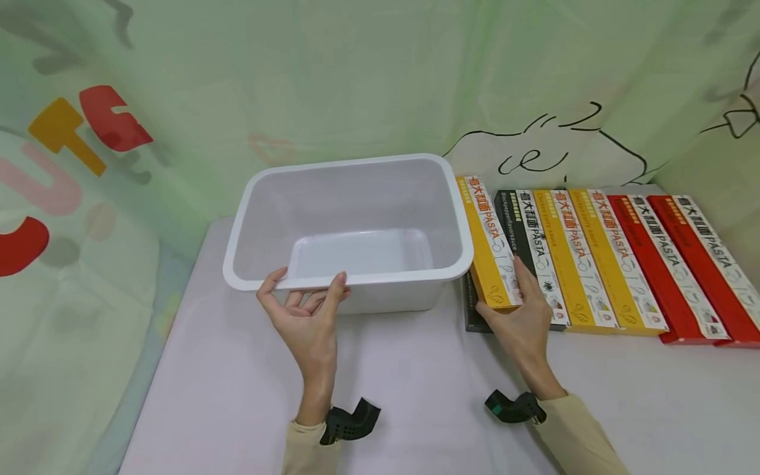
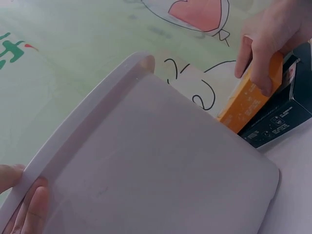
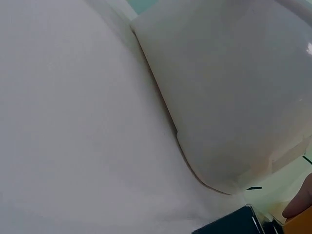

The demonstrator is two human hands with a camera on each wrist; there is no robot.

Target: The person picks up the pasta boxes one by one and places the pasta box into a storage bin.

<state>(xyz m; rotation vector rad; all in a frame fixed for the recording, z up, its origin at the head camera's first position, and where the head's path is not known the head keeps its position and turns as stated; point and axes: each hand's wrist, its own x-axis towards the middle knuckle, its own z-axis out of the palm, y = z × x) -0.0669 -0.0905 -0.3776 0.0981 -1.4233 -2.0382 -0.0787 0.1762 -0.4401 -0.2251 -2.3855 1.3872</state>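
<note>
My left hand point(image 1: 307, 324) grips the near rim of a white plastic bin point(image 1: 392, 297), with fingertips on both sides of the lip. Nothing shows inside the bin. On its right, my right hand point(image 1: 525, 322) holds a yellow pasta box point(image 1: 483, 247) near its front end, thumb on one side and fingers on the other. This box sits higher than the row and overlaps the black box point(image 1: 472, 316) at the row's left end. In the left wrist view, the yellow box point(image 2: 248, 105) tilts beside the bin's outer wall.
Right of the held box, pasta boxes lie side by side: a black one point(image 1: 522, 211), two yellow ones point(image 1: 572, 264) and two red ones point(image 1: 665, 270). Behind the white table point(image 1: 410, 396) hangs a green printed curtain point(image 1: 356, 79).
</note>
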